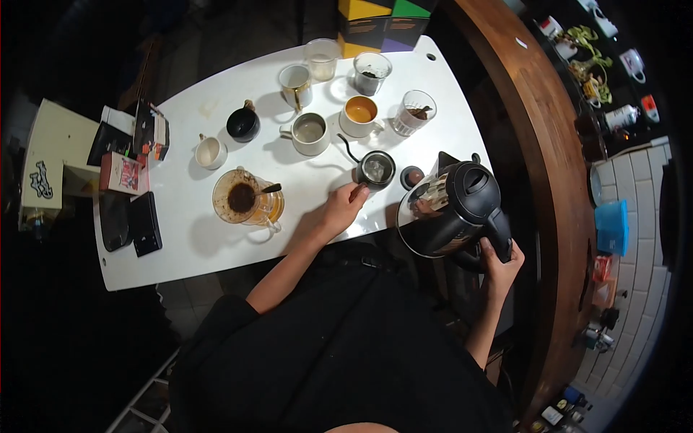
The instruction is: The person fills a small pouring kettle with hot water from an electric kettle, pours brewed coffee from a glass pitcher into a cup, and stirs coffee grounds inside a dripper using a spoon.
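My right hand (504,261) is wrapped round the handle of a large black and steel kettle (462,202), which is tilted at the table's right front edge. My left hand (346,206) has its fingers closed at the near side of a small gooseneck kettle (375,170), whose top is open and whose spout points to the back left. A small dark round lid (412,177) lies between the two kettles. Farther left, a glass dripper (232,196) with dark coffee grounds and a spoon (271,188) in it sits over a glass server (270,212).
Several cups and glasses stand behind on the white table (180,252), among them an orange-lined cup (360,115) and a black cup (243,125). Boxes (121,173) and a black flat device (145,225) are at the left. A wooden counter (538,144) runs along the right.
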### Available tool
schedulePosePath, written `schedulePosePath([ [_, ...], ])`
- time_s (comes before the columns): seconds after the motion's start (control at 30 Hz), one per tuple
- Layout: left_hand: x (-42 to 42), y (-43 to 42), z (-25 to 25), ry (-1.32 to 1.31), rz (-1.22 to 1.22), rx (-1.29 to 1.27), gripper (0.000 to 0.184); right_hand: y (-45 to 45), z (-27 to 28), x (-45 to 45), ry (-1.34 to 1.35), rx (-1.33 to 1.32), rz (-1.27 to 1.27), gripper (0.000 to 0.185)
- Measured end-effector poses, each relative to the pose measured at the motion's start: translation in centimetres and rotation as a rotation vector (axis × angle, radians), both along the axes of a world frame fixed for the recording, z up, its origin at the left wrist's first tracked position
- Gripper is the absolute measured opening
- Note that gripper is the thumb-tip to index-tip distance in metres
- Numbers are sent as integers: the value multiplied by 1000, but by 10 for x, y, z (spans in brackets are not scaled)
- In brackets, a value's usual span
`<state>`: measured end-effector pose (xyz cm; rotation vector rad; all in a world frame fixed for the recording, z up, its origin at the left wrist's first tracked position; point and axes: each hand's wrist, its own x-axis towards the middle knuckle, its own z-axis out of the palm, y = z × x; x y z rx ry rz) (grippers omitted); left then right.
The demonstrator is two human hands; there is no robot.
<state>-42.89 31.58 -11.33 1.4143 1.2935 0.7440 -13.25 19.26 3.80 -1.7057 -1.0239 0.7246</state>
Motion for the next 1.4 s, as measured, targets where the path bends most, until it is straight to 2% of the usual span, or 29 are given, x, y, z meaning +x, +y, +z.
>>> schedulePosePath([
  [0.37,3,10,-27,59,-31,24,39,-39,5,4,25,86,-224,22],
  [0.57,2,14,-18,76,-21,18,44,-58,-3,8,-17,74,-293,24],
  [0.67,1,12,8,202,-77,40,48,-65,-7,8,-38,55,-305,25],
  [0.73,1,6,23,563,-60,137,53,-67,-8,6,-49,37,-315,26],
  [0.77,0,2,32,562,-68,136,53,-68,-8,3,-35,51,-329,26],
  [0.83,-3,-3,53,723,11,291,57,-72,-10,0,-18,68,-350,26],
  [0.97,-8,-12,84,643,-11,386,47,-75,-12,-7,14,112,-389,25],
  [1.03,-5,-16,92,448,-90,424,29,-79,0,-16,16,66,-412,23],
  [1.07,-1,-18,90,441,-140,435,29,-84,3,-18,19,66,-463,23],
  [1.13,12,-19,84,240,-141,648,11,-96,5,-21,43,89,-484,25],
  [1.17,19,-20,85,227,-176,621,8,-105,3,-21,70,99,-521,28],
  [1.27,42,-23,76,150,-319,651,8,-130,13,-27,84,117,-607,30],
  [1.4,78,-45,81,176,-428,664,12,-185,13,-22,107,152,-757,30],
])
